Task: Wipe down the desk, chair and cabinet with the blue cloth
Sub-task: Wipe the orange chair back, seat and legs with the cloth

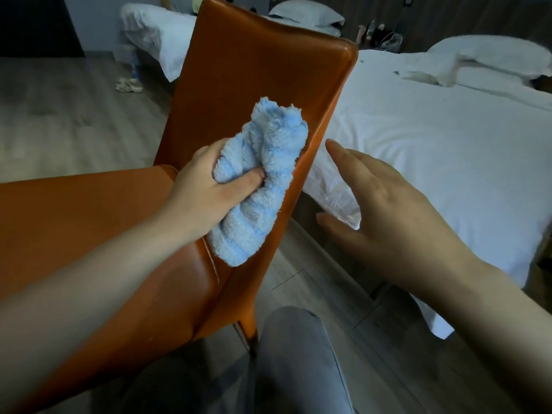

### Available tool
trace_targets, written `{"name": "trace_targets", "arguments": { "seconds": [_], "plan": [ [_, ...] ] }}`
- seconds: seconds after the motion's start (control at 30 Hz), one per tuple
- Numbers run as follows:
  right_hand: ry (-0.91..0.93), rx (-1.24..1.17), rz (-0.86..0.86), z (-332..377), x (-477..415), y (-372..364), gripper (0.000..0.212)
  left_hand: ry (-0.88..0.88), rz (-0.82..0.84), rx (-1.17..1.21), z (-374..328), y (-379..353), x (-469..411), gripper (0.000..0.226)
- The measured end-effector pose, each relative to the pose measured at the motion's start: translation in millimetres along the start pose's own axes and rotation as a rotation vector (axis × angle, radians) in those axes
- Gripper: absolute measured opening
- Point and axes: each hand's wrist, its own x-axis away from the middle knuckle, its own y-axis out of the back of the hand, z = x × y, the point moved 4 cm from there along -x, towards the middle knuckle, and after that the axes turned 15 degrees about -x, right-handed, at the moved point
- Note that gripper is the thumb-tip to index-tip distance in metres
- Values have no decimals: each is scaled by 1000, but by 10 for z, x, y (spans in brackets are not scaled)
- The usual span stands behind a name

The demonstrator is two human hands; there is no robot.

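Now, left hand (203,189): thumb and fingers are curled round the bunched blue cloth (263,180), holding it against the backrest of the orange chair (254,70), near the backrest's right edge.
Right hand (397,210): spread flat and holding nothing, it hovers just beside that edge, in front of the near bed (433,138).
Risk, coverage: the wadded cloth probably touches little leather per pass, so patches could be missed.
Risk, chair: nothing braces it, so a hard push might slide or tip it.
Counts: one cloth, one chair, two hands, and two beds counting the far bed (155,31). The desk and cabinet are not in view.
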Motion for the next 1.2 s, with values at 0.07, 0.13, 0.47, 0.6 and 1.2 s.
{"name": "trace_targets", "arguments": {
  "seconds": [0.07, 0.13, 0.47, 0.6, 1.2],
  "plan": [
    [13, -17, 6, 22, 53, -64, 82, 30, 19, 22, 71, -36, 103, 32],
    [21, -34, 21, 49, 102, -132, 81, 48, 35, 29, 139, -65, 204, 31],
    [-11, -75, 80, 147, 247, -411, 80, 299, 209, -232, 965, -232, 790, 38],
    [-16, -121, 99, 254, 285, -478, 62, 233, 213, -268, 1018, -134, 871, 34],
    [125, -255, 302, 1128, -132, -1199, 62, 335, 149, -542, 1221, 712, 1291, 85]
  ]
}}
